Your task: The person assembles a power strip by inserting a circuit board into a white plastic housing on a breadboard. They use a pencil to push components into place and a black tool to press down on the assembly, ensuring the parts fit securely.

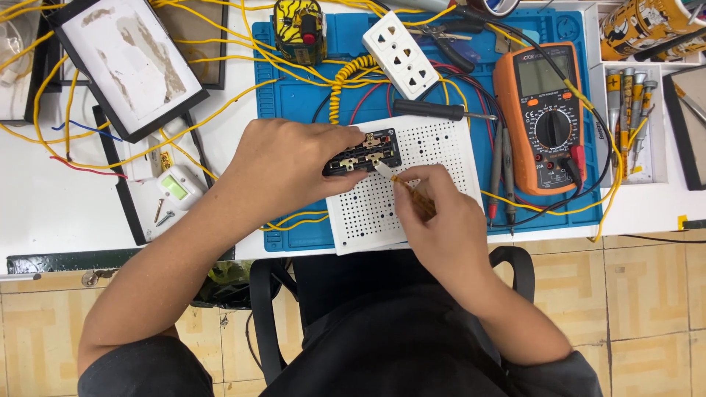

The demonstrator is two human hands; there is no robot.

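My left hand (pixel 283 165) grips a small black switch module (pixel 364 152) with brass terminals, holding it over a white perforated board (pixel 434 158). My right hand (pixel 441 220) holds a screwdriver with a yellow striped handle (pixel 415 195); its tip touches the module's lower edge near a brass terminal. Both hands are above the lower part of the blue work mat (pixel 301 103).
An orange multimeter (pixel 544 117) with red and black probes lies right of the board. A white socket block (pixel 401 53), black-handled screwdriver (pixel 430 110), yellow tester and yellow wires sit behind. Black-framed panels (pixel 125 62) and a white switch (pixel 176 187) lie left. A tool tray (pixel 632 117) stands far right.
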